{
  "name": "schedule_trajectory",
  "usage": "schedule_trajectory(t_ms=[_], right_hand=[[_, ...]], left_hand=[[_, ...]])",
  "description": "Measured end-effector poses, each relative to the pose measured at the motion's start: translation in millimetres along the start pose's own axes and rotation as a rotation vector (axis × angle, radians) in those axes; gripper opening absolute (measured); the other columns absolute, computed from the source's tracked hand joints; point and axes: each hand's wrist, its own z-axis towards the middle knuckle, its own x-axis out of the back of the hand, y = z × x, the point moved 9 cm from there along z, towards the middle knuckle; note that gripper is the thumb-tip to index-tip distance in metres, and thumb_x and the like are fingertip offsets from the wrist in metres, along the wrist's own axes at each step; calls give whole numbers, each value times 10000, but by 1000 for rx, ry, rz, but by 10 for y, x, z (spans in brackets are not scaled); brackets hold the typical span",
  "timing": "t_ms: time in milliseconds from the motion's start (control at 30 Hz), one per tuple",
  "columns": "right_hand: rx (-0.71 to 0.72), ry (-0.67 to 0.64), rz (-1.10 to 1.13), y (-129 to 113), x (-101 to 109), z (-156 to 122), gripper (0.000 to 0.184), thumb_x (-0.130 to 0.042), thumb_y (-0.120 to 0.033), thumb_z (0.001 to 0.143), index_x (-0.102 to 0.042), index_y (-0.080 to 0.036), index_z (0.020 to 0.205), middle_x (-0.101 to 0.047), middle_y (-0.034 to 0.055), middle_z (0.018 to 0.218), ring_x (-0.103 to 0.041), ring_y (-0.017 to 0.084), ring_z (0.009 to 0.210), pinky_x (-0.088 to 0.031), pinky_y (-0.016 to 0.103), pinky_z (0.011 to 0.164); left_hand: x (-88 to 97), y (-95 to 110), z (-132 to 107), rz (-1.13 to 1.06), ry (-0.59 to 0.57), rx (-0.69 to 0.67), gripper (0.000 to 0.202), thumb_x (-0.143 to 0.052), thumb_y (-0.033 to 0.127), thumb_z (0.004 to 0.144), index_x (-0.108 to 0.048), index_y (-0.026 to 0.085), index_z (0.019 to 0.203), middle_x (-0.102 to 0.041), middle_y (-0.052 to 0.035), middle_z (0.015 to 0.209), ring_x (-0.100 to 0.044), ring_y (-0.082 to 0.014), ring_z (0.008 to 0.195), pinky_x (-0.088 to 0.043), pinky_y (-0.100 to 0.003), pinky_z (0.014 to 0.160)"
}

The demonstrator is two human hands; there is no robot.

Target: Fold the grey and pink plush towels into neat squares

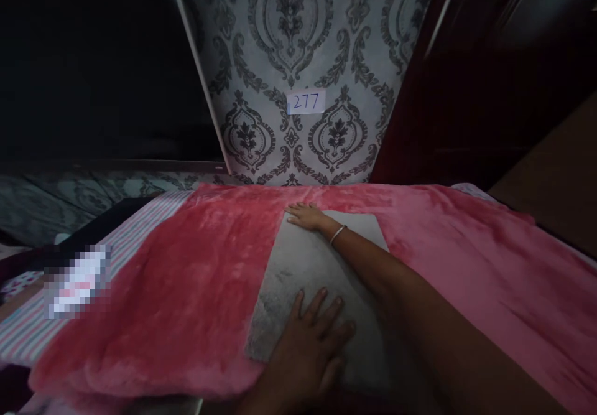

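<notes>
Lying at the centre and lower centre of the frame, a grey cloth (298, 259) sits on a plush red blanket (186, 284), its far edge near the top of the blanket and its left edge slanting down toward the bottom. Both hands are over it, palms down, with nothing seen gripped in either. The right hand (305, 216) is spread flat at the cloth's far left corner, its fingertips reaching past the edge over the red pile; a thin pale bracelet (338, 234) circles that wrist, and the forearm runs to the lower right of the frame. The left hand (313, 346), at the bottom centre, has its fingers fanned wide over the near part of the cloth; whether its palm presses down cannot be told. The blanket turns a paler pink toward the right of the frame, and a striped sheet (156, 219) shows from under its left side, partly covered by a pixelated patch at the lower left. Behind, patterned wallpaper (291, 23) fills the upper centre, with a paper label (306, 101) reading 277. A dark screen (93, 66) takes the upper left, and a glossy dark red panel (448, 104) the upper right.
</notes>
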Motion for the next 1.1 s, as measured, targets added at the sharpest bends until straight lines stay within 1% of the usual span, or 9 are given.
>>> schedule_trajectory(t_ms=[200,333,467,600,733,833,933,1033,1100], right_hand=[[105,85,-11,-122,46,-739,684,-395,-653,985,-287,-364,1595,-206,63,1674,-125,367,1542,-120,632,1198],[123,78,10,111,-111,-1207,677,-374,-680,982,-296,-389,1588,-187,29,1680,-113,342,1548,-115,595,1213],[-79,112,43,625,-67,-1136,626,-367,-569,1023,-322,-310,1591,-217,63,1670,-167,313,1542,-139,542,1229],[-249,134,65,882,33,-972,579,-365,-488,1034,-352,-292,1579,-280,67,1651,-235,303,1523,-188,561,1215],[-442,329,122,1096,151,-1269,612,-434,-446,1001,-379,-227,1570,-264,119,1654,-202,366,1524,-195,608,1200],[-567,588,371,1296,105,-1883,691,-524,-375,930,-369,-151,1565,-300,151,1636,-232,344,1519,-230,542,1219],[-615,772,837,1301,-224,-2595,763,-551,-346,876,-317,-157,1576,-391,150,1590,-391,294,1451,-340,504,1180],[-608,835,1320,973,-648,-3153,789,-621,-391,833,-348,-206,1550,-528,123,1493,-554,268,1316,-449,481,1101],[-584,840,1552,661,-837,-3409,749,-707,-392,773,-468,-228,1464,-645,90,1358,-630,259,1208,-499,457,1052]], left_hand=[[11,-10,16,1,26,-9,645,-564,280,931,-369,391,1535,-245,20,1670,-178,-326,1549,-123,-667,1235],[-4,-14,24,8,51,-23,651,-557,257,932,-362,399,1537,-254,20,1669,-188,-318,1547,-122,-658,1238],[-7,-21,32,26,41,-11,669,-567,223,916,-372,398,1531,-265,19,1665,-204,-316,1543,-143,-657,1233],[46,10,33,65,86,-24,658,-582,204,905,-411,384,1514,-323,9,1645,-226,-292,1540,-134,-619,1247],[60,7,36,114,127,-25,611,-579,209,917,-452,373,1491,-370,-4,1624,-260,-299,1527,-172,-629,1233],[52,7,48,108,156,-42,553,-555,256,949,-469,358,1486,-404,-24,1605,-283,-306,1516,-198,-635,1221],[45,8,72,91,176,-46,505,-527,284,971,-496,345,1471,-429,-38,1589,-309,-311,1504,-217,-636,1213],[40,16,95,93,180,-46,472,-502,293,982,-527,329,1451,-457,-49,1571,-330,-328,1490,-237,-647,1197],[53,18,93,94,194,-45,454,-491,290,985,-551,313,1434,-486,-60,1549,-345,-331,1481,-255,-641,1189]])
